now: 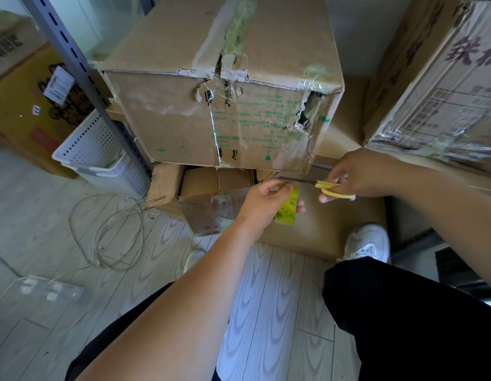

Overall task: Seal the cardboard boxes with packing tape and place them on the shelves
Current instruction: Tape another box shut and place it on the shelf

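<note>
A large worn cardboard box (225,105) with torn tape and a hole near its right corner sits on a shelf at the centre. Just below its front bottom edge, my left hand (262,204) grips a yellow-green roll of packing tape (287,209). My right hand (357,174) holds yellow-handled scissors (332,188), whose blades point left toward my left fingers under the box's edge. A second taped box (442,86) with printed characters stands at the right.
A grey metal shelf post (82,72) runs down at the left, beside a white perforated basket (101,155). Flattened cardboard (211,199) lies under the shelf. A coiled cable (109,232) and a power strip (50,290) lie on the wood floor. My white shoe (368,243) is near the shelf.
</note>
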`<state>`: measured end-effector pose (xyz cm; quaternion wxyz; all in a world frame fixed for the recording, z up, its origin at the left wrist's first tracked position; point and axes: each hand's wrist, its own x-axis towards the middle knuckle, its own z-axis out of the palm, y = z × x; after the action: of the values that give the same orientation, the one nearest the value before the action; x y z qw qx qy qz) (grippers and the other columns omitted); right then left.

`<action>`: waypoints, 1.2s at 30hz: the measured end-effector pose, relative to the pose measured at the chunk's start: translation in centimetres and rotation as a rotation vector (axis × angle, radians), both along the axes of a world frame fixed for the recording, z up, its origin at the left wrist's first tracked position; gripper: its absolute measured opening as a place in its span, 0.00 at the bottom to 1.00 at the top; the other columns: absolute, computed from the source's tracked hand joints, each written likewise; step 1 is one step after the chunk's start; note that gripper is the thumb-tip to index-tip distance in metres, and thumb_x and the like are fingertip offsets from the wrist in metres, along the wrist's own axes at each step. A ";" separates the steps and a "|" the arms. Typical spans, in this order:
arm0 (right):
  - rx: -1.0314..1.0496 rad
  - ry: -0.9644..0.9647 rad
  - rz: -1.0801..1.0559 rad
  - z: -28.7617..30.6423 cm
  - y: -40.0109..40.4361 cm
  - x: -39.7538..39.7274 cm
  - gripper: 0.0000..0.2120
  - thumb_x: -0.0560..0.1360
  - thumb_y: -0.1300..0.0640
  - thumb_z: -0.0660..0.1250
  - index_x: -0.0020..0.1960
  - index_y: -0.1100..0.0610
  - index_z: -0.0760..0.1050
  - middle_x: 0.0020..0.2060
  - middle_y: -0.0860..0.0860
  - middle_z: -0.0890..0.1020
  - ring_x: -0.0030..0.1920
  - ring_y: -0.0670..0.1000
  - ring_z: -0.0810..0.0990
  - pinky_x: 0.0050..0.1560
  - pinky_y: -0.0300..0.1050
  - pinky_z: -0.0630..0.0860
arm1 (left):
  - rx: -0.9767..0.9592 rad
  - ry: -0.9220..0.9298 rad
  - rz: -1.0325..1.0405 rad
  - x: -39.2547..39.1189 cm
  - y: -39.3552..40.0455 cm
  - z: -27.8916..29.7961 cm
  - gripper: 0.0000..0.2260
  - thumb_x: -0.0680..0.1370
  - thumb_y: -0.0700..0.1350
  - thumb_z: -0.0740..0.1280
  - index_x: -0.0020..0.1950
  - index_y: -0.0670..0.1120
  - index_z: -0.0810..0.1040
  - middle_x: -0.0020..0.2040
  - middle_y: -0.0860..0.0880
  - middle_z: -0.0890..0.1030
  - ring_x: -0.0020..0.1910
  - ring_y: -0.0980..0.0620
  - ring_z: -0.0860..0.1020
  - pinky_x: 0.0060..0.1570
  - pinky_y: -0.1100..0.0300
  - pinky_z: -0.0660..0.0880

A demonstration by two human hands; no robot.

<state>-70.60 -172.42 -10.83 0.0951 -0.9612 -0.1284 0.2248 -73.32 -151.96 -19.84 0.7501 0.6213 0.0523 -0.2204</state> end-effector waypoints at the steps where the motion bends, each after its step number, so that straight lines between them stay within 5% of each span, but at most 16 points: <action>1: -0.054 -0.015 0.013 -0.2 0.0 0.1 0.19 0.66 0.28 0.68 0.38 0.43 0.84 0.27 0.43 0.82 0.38 0.42 0.80 0.46 0.50 0.78 | 0.016 0.010 -0.012 -0.1 0.0 0.1 0.09 0.81 0.43 0.66 0.58 0.39 0.79 0.43 0.37 0.84 0.38 0.44 0.85 0.41 0.52 0.82; 3: -0.153 -0.029 0.027 -0.5 0.2 -0.1 0.17 0.69 0.28 0.66 0.37 0.41 0.82 0.25 0.41 0.81 0.39 0.40 0.80 0.45 0.48 0.79 | 0.114 0.062 -0.086 -0.7 0.1 0.0 0.10 0.81 0.41 0.67 0.60 0.38 0.80 0.43 0.37 0.84 0.33 0.49 0.84 0.33 0.61 0.81; 7: -0.190 -0.009 -0.004 -0.4 -0.3 -0.7 0.19 0.70 0.28 0.64 0.38 0.41 0.83 0.29 0.40 0.82 0.42 0.41 0.79 0.47 0.46 0.77 | 0.204 0.234 -0.133 -2.0 0.3 -0.9 0.13 0.80 0.36 0.66 0.62 0.30 0.75 0.49 0.30 0.81 0.26 0.49 0.82 0.28 0.59 0.81; 10: -0.131 0.059 0.029 0.3 -0.8 -1.8 0.17 0.70 0.30 0.66 0.38 0.41 0.83 0.30 0.42 0.82 0.40 0.41 0.78 0.46 0.44 0.76 | 0.189 0.245 -0.072 -2.0 0.3 -0.4 0.13 0.80 0.36 0.67 0.63 0.33 0.76 0.49 0.31 0.81 0.25 0.50 0.82 0.23 0.61 0.77; 14: -0.025 0.029 0.042 1.8 -0.4 -2.7 0.15 0.69 0.28 0.64 0.36 0.36 0.82 0.26 0.45 0.81 0.34 0.42 0.77 0.41 0.45 0.75 | 0.177 0.233 -0.038 -1.8 0.8 0.7 0.12 0.80 0.39 0.68 0.60 0.34 0.78 0.50 0.31 0.82 0.26 0.50 0.82 0.23 0.62 0.76; 17: -0.121 -0.105 0.032 2.3 -0.1 -2.2 0.25 0.67 0.25 0.59 0.41 0.42 0.85 0.23 0.43 0.79 0.32 0.42 0.78 0.40 0.46 0.76 | 0.175 0.231 -0.035 -1.8 0.9 1.0 0.10 0.80 0.39 0.68 0.59 0.36 0.79 0.50 0.31 0.82 0.27 0.49 0.83 0.25 0.62 0.77; 20: -0.192 -0.159 0.027 1.6 0.2 -1.7 0.24 0.72 0.29 0.61 0.41 0.46 0.85 0.21 0.41 0.77 0.33 0.42 0.78 0.39 0.45 0.77 | 0.177 0.231 -0.042 -1.8 0.6 0.9 0.09 0.80 0.39 0.68 0.57 0.37 0.80 0.48 0.32 0.83 0.27 0.50 0.83 0.25 0.62 0.78; 26: -0.038 -0.087 -0.190 0.0 1.2 -1.4 0.26 0.76 0.34 0.63 0.28 0.49 0.78 0.22 0.47 0.79 0.37 0.48 0.79 0.42 0.47 0.76 | 0.174 0.232 0.019 -1.2 0.1 1.1 0.06 0.80 0.40 0.68 0.55 0.39 0.81 0.46 0.33 0.84 0.28 0.48 0.83 0.26 0.61 0.78; 31: -0.129 0.095 -0.041 0.9 -0.1 -3.2 0.16 0.81 0.46 0.61 0.43 0.56 0.78 0.37 0.52 0.78 0.43 0.54 0.75 0.46 0.50 0.73 | 0.160 0.256 0.072 -1.7 0.3 2.4 0.07 0.81 0.38 0.67 0.57 0.37 0.79 0.45 0.33 0.82 0.26 0.49 0.82 0.23 0.62 0.76; 36: -0.195 -0.175 -0.236 3.4 -2.2 -3.8 0.15 0.77 0.46 0.67 0.46 0.59 0.79 0.34 0.52 0.83 0.43 0.53 0.80 0.43 0.45 0.74 | 0.100 0.239 0.063 -3.5 -0.1 4.9 0.11 0.79 0.37 0.69 0.59 0.34 0.79 0.47 0.31 0.82 0.28 0.47 0.83 0.26 0.61 0.77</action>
<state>-74.36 -174.63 -7.41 0.0154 -0.9902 -0.0001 0.1388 -76.86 -152.02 -14.90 0.7133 0.6252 0.1717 -0.2661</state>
